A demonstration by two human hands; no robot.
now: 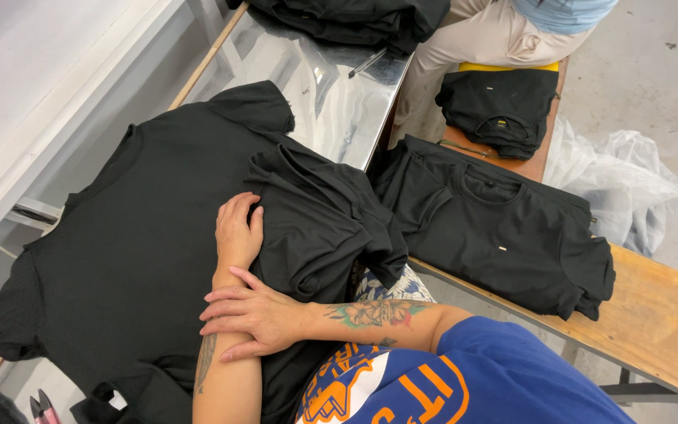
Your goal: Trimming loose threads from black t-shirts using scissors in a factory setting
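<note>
A black t-shirt [119, 259] lies spread out on the metal table [339, 110]. My left hand [238, 232] rests flat on it, palm down, fingers together, at the edge of a bunched black garment [323, 220]. My right hand [254, 316] lies across my left forearm with its fingers spread, holding nothing. A flower tattoo shows on my right forearm.
A stack of black t-shirts [504, 235] lies on a wooden bench [661, 314] to the right, with a smaller folded stack [500, 110] behind it. A seated person [496, 31], a black pile [355, 20], a pen [366, 63], clear plastic bags [629, 188] and pink-handled snips [41, 408] are around.
</note>
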